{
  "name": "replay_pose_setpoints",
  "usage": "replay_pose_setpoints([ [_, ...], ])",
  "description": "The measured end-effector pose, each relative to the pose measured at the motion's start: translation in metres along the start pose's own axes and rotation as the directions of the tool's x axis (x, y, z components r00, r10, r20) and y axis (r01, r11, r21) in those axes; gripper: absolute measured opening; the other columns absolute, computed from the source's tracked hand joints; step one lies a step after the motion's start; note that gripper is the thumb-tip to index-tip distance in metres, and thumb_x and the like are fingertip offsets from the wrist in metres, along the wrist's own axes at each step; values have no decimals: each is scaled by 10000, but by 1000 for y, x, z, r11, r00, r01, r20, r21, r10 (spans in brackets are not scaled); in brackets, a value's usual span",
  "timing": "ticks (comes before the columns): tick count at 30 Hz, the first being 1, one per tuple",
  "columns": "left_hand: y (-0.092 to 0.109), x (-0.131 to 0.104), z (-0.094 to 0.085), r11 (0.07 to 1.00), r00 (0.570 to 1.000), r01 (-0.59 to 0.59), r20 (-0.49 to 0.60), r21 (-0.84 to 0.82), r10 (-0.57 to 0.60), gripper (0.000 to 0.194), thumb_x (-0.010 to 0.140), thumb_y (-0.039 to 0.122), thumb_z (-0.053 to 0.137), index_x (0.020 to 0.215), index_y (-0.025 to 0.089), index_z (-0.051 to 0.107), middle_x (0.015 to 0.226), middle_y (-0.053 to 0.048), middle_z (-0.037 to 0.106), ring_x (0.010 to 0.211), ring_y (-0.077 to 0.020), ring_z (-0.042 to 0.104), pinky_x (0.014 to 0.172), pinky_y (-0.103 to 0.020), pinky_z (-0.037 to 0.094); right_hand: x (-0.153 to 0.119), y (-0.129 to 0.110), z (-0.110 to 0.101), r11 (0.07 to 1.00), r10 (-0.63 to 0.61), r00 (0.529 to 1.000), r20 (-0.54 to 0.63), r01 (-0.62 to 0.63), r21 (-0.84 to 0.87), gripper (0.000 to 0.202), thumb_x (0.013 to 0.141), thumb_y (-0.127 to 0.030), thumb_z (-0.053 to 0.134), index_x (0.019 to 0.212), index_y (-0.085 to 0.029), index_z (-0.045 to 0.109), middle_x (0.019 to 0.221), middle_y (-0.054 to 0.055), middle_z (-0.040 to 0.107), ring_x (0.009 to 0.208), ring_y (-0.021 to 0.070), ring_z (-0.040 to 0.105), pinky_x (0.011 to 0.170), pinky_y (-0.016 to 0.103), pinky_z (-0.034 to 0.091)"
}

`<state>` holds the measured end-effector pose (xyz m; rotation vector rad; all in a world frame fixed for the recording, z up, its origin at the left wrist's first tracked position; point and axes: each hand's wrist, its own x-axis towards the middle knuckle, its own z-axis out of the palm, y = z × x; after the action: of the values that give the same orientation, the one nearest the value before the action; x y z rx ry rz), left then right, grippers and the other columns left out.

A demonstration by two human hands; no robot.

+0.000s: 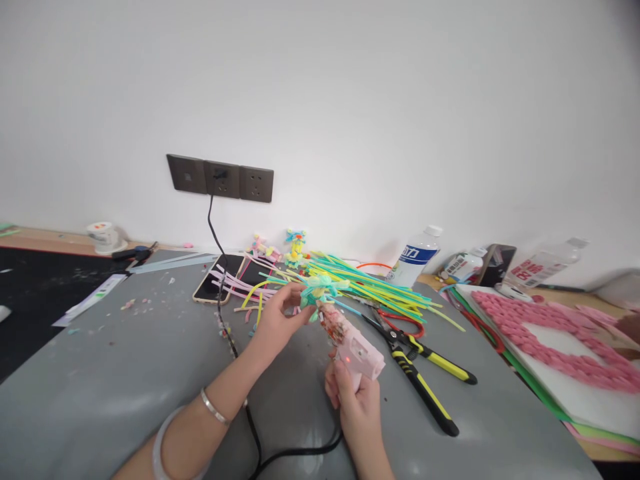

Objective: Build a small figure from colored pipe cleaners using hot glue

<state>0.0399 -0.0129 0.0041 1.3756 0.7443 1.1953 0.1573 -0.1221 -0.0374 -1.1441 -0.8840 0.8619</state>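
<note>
My right hand [354, 393] is wrapped round the handle of a pink hot glue gun [361, 353], its front crusted with glue and bits of colour. A small red light glows on its side. My left hand [286, 315] pinches a teal and yellow pipe-cleaner figure [320, 290] from the left. The glue gun's nozzle points up at the figure and is right at its underside; whether they touch I cannot tell. Behind them lies a spread of loose yellow, green and teal pipe cleaners [385, 290], with lilac ones [245, 287] to the left.
Black-and-yellow pliers [425, 373] and red-handled scissors [407, 323] lie right of the glue gun. A black cord [255, 427] runs from the wall socket [223, 179] across the grey mat. A phone [209, 288], finished figures [296, 248] and a bottle [414, 257] stand or lie behind.
</note>
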Motion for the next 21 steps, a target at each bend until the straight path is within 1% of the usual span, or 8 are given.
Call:
replay_pose_setpoints([
  [6,-1,1,0,1000,1000,-4,1,5,4,341,729,396,787,937,184,618,837,-47,655,822,-203,621,570,-250,565,1,-2,1,1000,9,1000,0,-9,-8,555,763,-709,656,796,-160,578,478,-83,379,362,50,292,322,167,258],
  [12,-1,0,0,1000,1000,-9,4,1,9,330,734,384,784,945,187,624,852,-47,662,821,-199,624,582,-251,574,0,2,0,1000,-9,1000,-10,8,-24,520,783,-674,660,803,-161,579,483,-81,381,365,54,294,328,175,265],
  [15,-1,0,0,1000,1000,-10,5,13,10,297,753,360,759,956,190,624,838,-39,650,831,-196,622,586,-243,573,-1,6,-4,995,-50,999,-4,50,-91,460,834,-617,635,812,-158,611,485,-66,406,372,72,326,333,192,293],
  [16,-1,0,0,1000,1000,-13,0,20,13,285,753,349,754,953,191,626,831,-35,645,832,-194,621,587,-237,569,-2,7,-5,988,-74,997,2,74,-135,432,854,-588,626,831,-156,634,487,-54,432,378,86,355,338,201,314],
  [18,-1,0,0,999,1000,-20,-12,38,20,264,748,325,748,946,191,634,825,-30,641,828,-187,620,590,-224,561,-2,8,-8,958,-141,990,7,138,-249,384,877,-528,619,906,-150,681,528,-13,533,416,124,459,369,222,386],
  [21,-1,0,0,998,999,-29,-27,53,30,240,747,292,730,947,189,645,833,-31,648,818,-178,623,589,-210,550,-3,6,-10,868,-268,963,12,246,-431,370,881,-458,620,1055,-142,705,707,59,696,588,190,647,501,245,515],
])
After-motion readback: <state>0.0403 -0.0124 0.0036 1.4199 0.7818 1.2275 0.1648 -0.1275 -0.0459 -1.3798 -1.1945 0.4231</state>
